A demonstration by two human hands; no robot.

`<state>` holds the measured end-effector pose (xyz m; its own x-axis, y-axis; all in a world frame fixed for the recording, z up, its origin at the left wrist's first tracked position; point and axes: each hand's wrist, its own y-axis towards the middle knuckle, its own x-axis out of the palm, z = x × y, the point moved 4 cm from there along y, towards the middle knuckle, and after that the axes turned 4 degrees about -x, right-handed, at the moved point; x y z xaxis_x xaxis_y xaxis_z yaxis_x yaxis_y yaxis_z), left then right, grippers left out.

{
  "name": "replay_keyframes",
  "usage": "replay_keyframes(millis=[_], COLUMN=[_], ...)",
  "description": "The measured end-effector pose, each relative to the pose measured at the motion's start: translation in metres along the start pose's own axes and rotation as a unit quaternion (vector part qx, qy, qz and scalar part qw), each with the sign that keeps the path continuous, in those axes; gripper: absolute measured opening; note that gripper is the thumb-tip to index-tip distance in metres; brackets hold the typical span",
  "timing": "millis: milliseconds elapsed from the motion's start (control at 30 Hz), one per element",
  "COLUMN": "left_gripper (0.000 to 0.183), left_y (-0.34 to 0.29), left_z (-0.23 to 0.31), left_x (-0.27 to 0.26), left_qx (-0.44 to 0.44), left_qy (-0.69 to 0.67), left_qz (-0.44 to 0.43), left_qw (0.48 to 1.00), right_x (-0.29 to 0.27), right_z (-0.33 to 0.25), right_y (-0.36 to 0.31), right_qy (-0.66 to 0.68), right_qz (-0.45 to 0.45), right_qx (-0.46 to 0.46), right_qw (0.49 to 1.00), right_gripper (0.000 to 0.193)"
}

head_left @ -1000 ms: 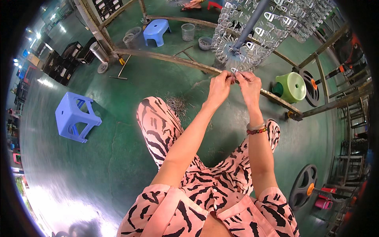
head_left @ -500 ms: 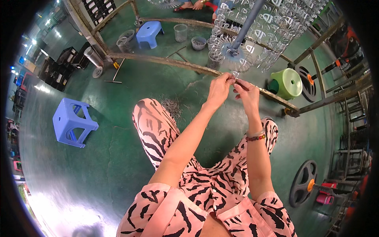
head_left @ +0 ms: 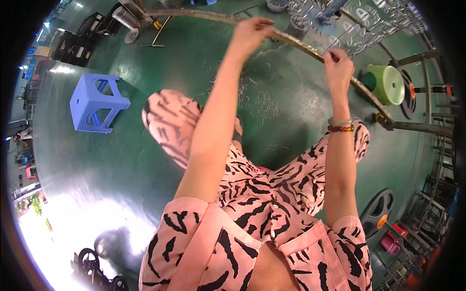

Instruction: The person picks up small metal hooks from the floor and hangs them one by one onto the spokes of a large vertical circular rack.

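Observation:
My left hand (head_left: 248, 41) is raised at the near bar of the frame (head_left: 310, 49), its fingers pointing right and smeared by motion. Whatever it might hold does not show. Farther right, my right hand (head_left: 339, 70) is by the same bar with fingertips pinched together; what lies between them is too small to make out. Beyond both hands hangs a rack of small shiny metal pieces (head_left: 364, 30), shaped like clips or hooks, around a grey post (head_left: 331, 10).
Thin metal scraps (head_left: 264, 104) lie scattered on the green floor between my knees. A blue stool (head_left: 97, 103) stands at left, a green stool (head_left: 391, 85) at right beyond the bar. A black handwheel (head_left: 377, 209) is at lower right, black crates (head_left: 73, 47) at far left.
My hands, together before at the bar, have moved apart, left hand to the left and right hand to the right. The view has tilted down, so the rack sits higher in it.

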<state>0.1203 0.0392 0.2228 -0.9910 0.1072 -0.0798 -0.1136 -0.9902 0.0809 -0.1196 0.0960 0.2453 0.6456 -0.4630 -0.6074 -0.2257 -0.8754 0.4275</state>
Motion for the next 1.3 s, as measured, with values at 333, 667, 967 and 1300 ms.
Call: replay_keyframes(millis=[333, 667, 967, 1300], left_gripper=[0.019, 0.013, 0.015, 0.019], left_y=[-0.012, 0.042, 0.043, 0.067], left_z=[-0.167, -0.251, -0.285, -0.285], left_x=[-0.05, -0.05, -0.014, -0.039], left_qx=[-0.133, -0.062, -0.08, -0.024], left_qy=[0.316, 0.307, 0.333, 0.316], left_qz=[-0.057, 0.097, -0.029, -0.011], left_qw=[0.938, 0.945, 0.939, 0.948], right_x=[0.055, 0.061, 0.063, 0.076], right_z=[0.006, 0.006, 0.01, 0.017], right_y=[0.013, 0.012, 0.018, 0.024], right_qy=[0.075, 0.062, 0.084, 0.085], right_qz=[0.105, 0.093, 0.074, 0.097], right_qx=[0.014, 0.055, 0.05, 0.005], right_qw=[0.991, 0.992, 0.992, 0.992], right_gripper=[0.025, 0.021, 0.016, 0.017])
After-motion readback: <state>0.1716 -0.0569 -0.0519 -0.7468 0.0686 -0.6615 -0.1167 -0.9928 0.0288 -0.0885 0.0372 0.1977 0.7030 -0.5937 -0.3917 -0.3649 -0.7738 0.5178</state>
